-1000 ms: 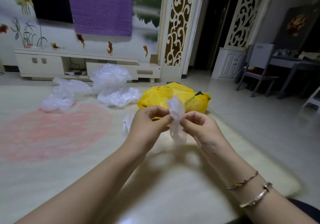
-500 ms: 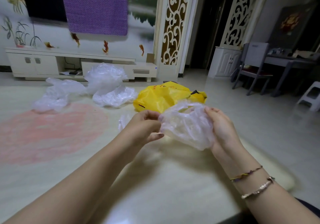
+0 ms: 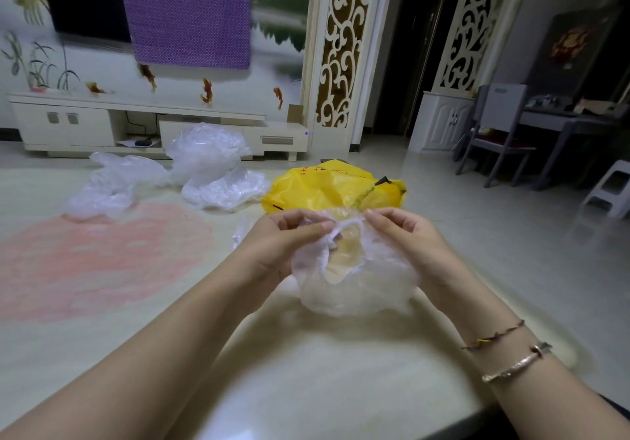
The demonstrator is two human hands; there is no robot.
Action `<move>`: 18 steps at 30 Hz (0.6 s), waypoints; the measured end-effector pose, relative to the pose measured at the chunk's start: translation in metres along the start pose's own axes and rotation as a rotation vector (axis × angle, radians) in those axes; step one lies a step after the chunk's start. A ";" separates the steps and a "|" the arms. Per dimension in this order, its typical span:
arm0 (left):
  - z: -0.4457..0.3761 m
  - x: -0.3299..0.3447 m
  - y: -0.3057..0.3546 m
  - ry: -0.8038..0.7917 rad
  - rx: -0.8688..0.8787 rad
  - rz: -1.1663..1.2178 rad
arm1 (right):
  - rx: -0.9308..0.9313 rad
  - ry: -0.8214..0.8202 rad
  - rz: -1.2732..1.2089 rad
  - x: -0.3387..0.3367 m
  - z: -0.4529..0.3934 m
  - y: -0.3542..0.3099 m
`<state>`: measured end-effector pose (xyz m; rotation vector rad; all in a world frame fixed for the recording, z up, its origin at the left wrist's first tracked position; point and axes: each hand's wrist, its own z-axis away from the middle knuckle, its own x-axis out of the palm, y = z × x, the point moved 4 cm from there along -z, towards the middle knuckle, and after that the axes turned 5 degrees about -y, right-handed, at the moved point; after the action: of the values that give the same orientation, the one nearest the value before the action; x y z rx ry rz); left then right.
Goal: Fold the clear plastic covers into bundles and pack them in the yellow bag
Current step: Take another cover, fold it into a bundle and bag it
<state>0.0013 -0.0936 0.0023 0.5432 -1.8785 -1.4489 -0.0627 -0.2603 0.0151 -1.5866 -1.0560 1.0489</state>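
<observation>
Two hands hold one clear cover between them, above the near part of the counter. The left hand pinches the gathered rim at its left side, thumb and fingers curled onto the plastic; the right hand pinches the same rim at its right side, fingers likewise curled. The rim runs left to right between the two pinches, so the cover's long axis lies across the person, and the loose pouch sags below the hands and toward the person.

The yellow bag lies on the counter straight ahead, just beyond the knuckles of both hands, so packing would be a short forward reach. It sits a little more behind the right hand, which looks the nearer one, though whether its mouth faces the person cannot be told from here.

Judging by the open, unfolded pouch, the folding of this cover is not yet done; the two pinches would have to come together along the rim's axis.

Several other covers lie heaped to the left of the bag, well apart from the hands.
</observation>
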 end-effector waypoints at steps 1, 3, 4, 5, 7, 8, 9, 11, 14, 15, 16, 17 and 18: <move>-0.001 -0.002 0.002 0.029 0.044 0.033 | 0.051 -0.027 0.011 0.002 0.001 0.003; -0.002 -0.007 0.006 0.083 0.097 0.075 | 0.162 -0.102 0.001 0.007 0.004 0.010; -0.002 -0.008 0.007 0.099 0.114 0.089 | 0.209 -0.123 -0.016 0.008 0.006 0.014; -0.001 -0.008 0.009 0.106 0.132 0.103 | 0.241 -0.141 -0.041 0.009 0.008 0.018; 0.000 -0.008 0.012 0.123 0.139 0.131 | 0.268 -0.119 -0.077 0.008 0.009 0.025; 0.000 -0.008 0.013 0.145 0.131 0.125 | 0.268 -0.086 -0.100 0.005 0.009 0.027; 0.000 -0.008 0.011 0.166 0.117 0.096 | 0.256 -0.043 -0.135 0.003 0.009 0.028; 0.000 -0.008 0.006 0.184 0.047 0.006 | 0.216 0.009 -0.217 -0.001 0.007 0.026; 0.003 -0.003 -0.010 0.052 -0.193 -0.098 | 0.173 0.036 -0.351 -0.002 0.006 0.022; 0.004 0.000 -0.014 0.000 -0.254 -0.131 | 0.172 0.051 -0.385 -0.003 0.005 0.022; 0.005 0.002 -0.016 -0.013 -0.279 -0.155 | 0.168 0.071 -0.412 -0.004 0.004 0.023; 0.005 0.002 -0.017 0.014 -0.273 -0.162 | 0.167 0.094 -0.445 -0.005 0.003 0.023; 0.004 0.001 -0.017 0.060 -0.256 -0.157 | 0.167 0.127 -0.468 -0.007 0.003 0.024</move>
<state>-0.0039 -0.0966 -0.0137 0.6123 -1.6020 -1.7243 -0.0633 -0.2715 -0.0075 -1.1769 -1.1478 0.6883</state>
